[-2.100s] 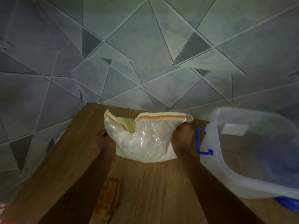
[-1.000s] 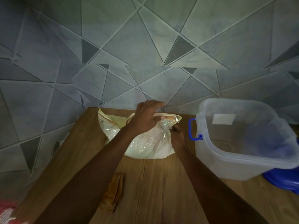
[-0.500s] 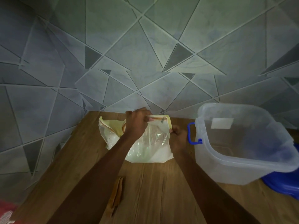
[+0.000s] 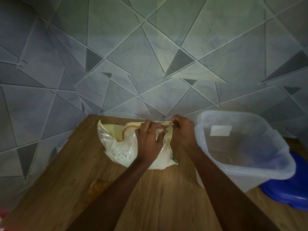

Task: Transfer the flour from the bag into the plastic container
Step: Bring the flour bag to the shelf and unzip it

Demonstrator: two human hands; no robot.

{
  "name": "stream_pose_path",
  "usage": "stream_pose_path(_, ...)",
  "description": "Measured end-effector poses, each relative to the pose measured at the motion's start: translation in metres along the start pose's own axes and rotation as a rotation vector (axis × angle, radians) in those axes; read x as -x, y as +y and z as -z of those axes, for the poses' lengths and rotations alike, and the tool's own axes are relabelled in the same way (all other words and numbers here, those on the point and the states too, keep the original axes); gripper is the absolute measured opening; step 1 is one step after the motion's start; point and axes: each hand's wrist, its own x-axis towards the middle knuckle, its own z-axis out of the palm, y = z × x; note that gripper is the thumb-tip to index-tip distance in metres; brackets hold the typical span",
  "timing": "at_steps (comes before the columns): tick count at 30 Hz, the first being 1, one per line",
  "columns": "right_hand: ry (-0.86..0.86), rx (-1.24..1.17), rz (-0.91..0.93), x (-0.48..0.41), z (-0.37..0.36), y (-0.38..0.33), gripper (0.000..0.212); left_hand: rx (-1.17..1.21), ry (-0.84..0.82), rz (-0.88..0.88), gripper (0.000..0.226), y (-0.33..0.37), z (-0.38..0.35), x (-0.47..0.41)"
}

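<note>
Bag: the flour bag, clear plastic with a cream upper part, stands on the wooden table close to the tiled wall.
Flour: white flour fills the lower part of the flour bag, seen through the clear front.
Top edge: the zip edge runs along the top; left of the hands it gapes and folds inward, while the stretch under the hands is hidden.
Left hand: the left hand lies over the front of the flour bag at its upper right, fingers curled onto the top edge and gripping it.
Right hand: the right hand is at the flour bag's top right corner, thumb and fingers pinching that corner, touching the left hand's fingertips.
Container: the plastic container, translucent and lidless, stands just right of the flour bag, beside the right wrist; nothing white shows inside it.
Label: a white label sits on the container's wall.
Blue lid: a blue lid lies on the container's far side from the flour bag, partly under it.
Brown patch: a brown patch shows on the table nearer the person than the flour bag, beside the left forearm; what it is cannot be told.
</note>
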Motion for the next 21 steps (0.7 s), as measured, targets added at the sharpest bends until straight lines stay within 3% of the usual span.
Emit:
stream_pose_path(3,0.019,-0.006,-0.022,-0.005,-0.001,-0.001,0.021,-0.009,-0.038,0.045,0.028,0.004,-0.007,-0.002)
stream_pose_path(7,-0.005,-0.024,-0.003,-0.005,0.004,-0.004,0.014,-0.003,-0.042,0.092,0.015,0.009,-0.011,-0.006)
stream_pose_path(13,0.016,-0.032,-0.019,-0.007,0.003,-0.004,0.015,0.226,-0.042,0.130,0.013,0.012,0.000,-0.014)
stream_pose_path(21,0.050,-0.010,-0.139,-0.014,0.003,-0.001,0.022,0.011,-0.197,0.229,0.007,-0.035,0.026,-0.032)
